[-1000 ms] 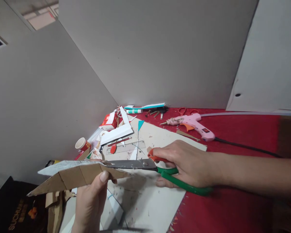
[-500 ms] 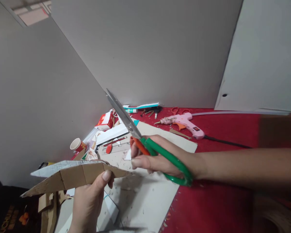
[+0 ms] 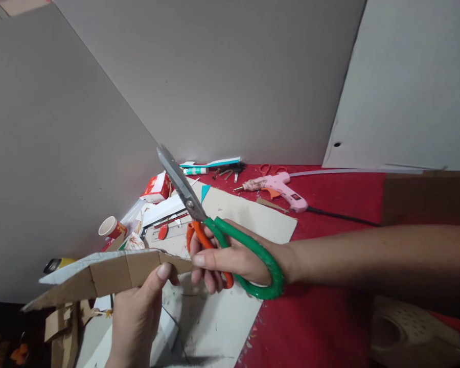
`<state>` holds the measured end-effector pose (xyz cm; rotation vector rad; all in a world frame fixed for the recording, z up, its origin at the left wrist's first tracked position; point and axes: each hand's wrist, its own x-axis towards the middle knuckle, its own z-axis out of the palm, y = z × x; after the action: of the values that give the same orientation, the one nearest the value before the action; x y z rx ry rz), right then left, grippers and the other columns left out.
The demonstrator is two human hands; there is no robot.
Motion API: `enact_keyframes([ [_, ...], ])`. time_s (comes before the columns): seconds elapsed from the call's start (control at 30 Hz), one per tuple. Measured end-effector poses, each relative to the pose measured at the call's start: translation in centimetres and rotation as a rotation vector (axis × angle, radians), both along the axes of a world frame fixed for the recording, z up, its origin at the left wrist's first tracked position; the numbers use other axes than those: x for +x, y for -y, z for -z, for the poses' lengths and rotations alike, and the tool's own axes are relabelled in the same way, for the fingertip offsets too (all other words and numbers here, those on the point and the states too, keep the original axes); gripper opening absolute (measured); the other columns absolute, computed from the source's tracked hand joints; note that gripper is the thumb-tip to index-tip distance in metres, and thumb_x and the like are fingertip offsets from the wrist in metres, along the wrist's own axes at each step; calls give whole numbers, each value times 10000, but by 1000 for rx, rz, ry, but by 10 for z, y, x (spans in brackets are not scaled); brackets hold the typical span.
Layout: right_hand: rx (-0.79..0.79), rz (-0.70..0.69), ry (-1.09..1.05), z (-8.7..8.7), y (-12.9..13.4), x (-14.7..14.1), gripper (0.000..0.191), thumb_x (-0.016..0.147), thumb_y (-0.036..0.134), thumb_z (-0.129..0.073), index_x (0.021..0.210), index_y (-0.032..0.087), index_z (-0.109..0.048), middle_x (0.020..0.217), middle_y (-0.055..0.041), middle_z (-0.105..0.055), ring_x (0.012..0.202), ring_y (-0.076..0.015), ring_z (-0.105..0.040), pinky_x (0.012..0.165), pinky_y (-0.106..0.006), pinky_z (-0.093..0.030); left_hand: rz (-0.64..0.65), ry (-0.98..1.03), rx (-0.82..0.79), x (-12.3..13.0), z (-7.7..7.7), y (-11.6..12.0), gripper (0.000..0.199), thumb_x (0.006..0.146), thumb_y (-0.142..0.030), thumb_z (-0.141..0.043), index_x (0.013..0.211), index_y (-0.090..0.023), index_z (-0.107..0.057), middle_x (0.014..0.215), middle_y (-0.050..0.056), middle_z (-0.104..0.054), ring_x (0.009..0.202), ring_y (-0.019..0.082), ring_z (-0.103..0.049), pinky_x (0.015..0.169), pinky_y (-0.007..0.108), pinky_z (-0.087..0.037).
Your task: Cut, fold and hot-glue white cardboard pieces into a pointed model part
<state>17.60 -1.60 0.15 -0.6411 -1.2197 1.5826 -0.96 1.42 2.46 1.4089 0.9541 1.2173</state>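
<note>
In my left hand [image 3: 140, 306] is a bent, pointed cardboard strip [image 3: 111, 276], brown on the near face with a white piece behind it. The thumb presses on the brown face and the fingers are mostly hidden underneath. My right hand [image 3: 230, 255] has scissors [image 3: 184, 189] with green and orange handles hooked over it, blades pointing up and left. The blades look closed together and stand apart from the cardboard. The right thumb and fingertips meet the strip's narrow right tip.
A pink glue gun [image 3: 279, 189] lies on the red tabletop [image 3: 329, 199]. Under my hands is a grey board [image 3: 249, 204]. Further left are a paper cup [image 3: 113, 226], a red-and-white box [image 3: 156, 187], a glue stick [image 3: 195, 171] and cardboard scraps [image 3: 63, 327]. Grey partitions rise behind.
My right hand has moved left and down with the scissors, and its fingertips now touch the cardboard's right tip. The whole view has shifted slightly, while my left hand keeps its hold.
</note>
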Motion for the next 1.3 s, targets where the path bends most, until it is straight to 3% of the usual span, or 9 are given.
enact_keyframes([
  [0.27,20,0,22,6,-2,0,238,787,341,-659,733,128,-568,674,-24,-653,511,-80,-596,442,-154,-443,61,-4,-11,0,3,-2,128,717,-234,-761,683,-156,-666,600,-6,-585,579,117,-549,568,221,-504],
  [0.47,31,43,15,8,-1,1,307,822,426,-622,749,135,-557,676,-33,-654,494,-92,-600,418,-165,-447,-30,42,-15,-3,1,-2,145,694,-223,-775,660,-156,-651,587,-17,-561,551,111,-526,540,218,-491],
  [0.63,86,195,40,11,-2,7,229,809,346,-672,791,142,-570,554,19,-591,482,-100,-589,451,-182,-458,-71,121,-37,-3,-2,-1,123,706,-183,-767,780,-161,-672,645,-22,-572,560,97,-524,507,193,-474],
  [0.77,91,217,-19,16,2,6,291,677,223,-792,842,162,-560,675,35,-588,566,-109,-604,542,-226,-508,-99,152,-6,0,-1,-2,141,698,-147,-766,783,-164,-654,614,-42,-538,528,79,-502,517,182,-483],
  [0.9,202,251,42,18,4,1,260,661,143,-762,823,160,-560,723,26,-578,628,-95,-535,599,-224,-489,-126,126,-29,3,4,-2,154,703,-190,-771,796,-158,-652,658,-22,-574,566,96,-533,544,198,-511],
  [1.07,227,277,103,18,3,-1,209,701,163,-709,771,177,-512,652,55,-507,561,-82,-491,546,-214,-458,-138,115,-67,3,7,2,146,708,-204,-775,762,-156,-647,655,-24,-575,573,91,-537,559,191,-521],
  [1.3,155,228,124,15,3,-1,158,741,181,-643,740,181,-485,661,35,-571,504,-80,-544,492,-208,-473,-148,82,-58,4,6,3,166,677,-222,-803,770,-151,-685,692,-9,-625,591,102,-576,557,182,-528],
])
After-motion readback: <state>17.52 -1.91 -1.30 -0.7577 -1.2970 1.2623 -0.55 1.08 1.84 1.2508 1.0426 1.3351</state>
